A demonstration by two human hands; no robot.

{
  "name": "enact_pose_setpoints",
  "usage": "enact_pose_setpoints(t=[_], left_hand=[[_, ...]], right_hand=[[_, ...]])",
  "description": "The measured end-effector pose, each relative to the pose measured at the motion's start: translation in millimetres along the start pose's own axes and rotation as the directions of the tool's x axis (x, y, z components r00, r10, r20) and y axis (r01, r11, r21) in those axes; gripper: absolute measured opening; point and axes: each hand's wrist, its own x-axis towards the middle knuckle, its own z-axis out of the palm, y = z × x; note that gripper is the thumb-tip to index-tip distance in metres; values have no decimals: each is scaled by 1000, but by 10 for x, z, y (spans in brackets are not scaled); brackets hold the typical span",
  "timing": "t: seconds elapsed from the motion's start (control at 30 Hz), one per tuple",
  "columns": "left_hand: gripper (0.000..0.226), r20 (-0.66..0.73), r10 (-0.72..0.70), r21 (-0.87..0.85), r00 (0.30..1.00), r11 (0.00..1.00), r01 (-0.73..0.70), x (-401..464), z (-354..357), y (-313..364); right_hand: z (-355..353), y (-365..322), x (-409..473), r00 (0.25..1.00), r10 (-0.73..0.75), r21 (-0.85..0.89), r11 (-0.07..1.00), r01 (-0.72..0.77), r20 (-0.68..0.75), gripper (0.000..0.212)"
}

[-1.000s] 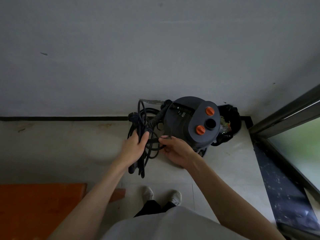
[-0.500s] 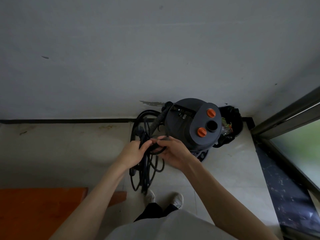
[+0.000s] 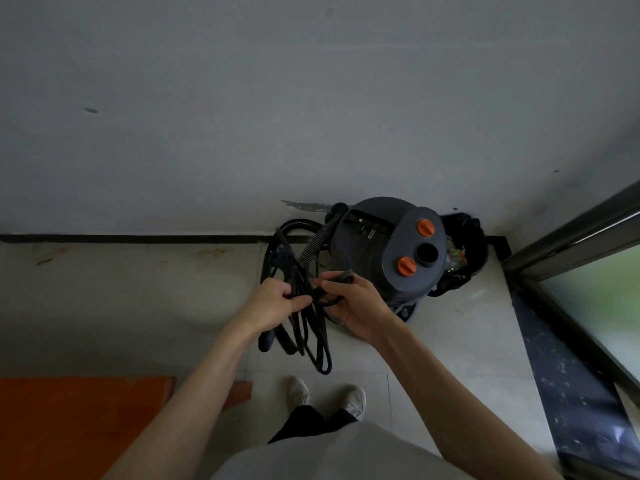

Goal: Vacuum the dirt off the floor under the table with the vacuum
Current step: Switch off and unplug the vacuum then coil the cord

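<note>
Both hands grip cord (image 3: 304,327), vacuum (image 3: 388,251) just behind.

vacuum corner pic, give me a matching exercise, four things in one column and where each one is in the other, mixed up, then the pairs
Things:
1. vacuum
2. cable bundle
3. black bin
4. orange table

Places:
A. wedged in the corner behind the vacuum
B. lower left edge of the view
C. held in left hand and right hand
D. on the floor against the wall

Pairs: 1-D, 2-C, 3-A, 4-B
</note>
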Motion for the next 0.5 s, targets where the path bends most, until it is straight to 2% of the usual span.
enact_pose_setpoints(t=[0.1,0.2,0.27,0.33,0.5], left_hand=[[30,-2,-15,-49,1000,999,15,-13,-13,-9],[26,91,-31,-123,995,992,42,-80,-57,-32],[21,181,-25,-163,983,985,55,-111,-106,-58],[26,240,-13,-233,971,970,71,-122,-150,-75],[24,265,-13,-419,964,899,128,-134,-208,-56]], right_hand=[[12,40,12,1000,1,-105,994,-1,0,14],[12,47,27,1000,6,-179,984,-9,-15,16],[1,52,31,1000,-3,-181,983,-2,-26,19],[-8,58,26,999,-1,-189,982,-6,-34,18],[-32,34,12,998,60,-99,993,-61,-9,17]])
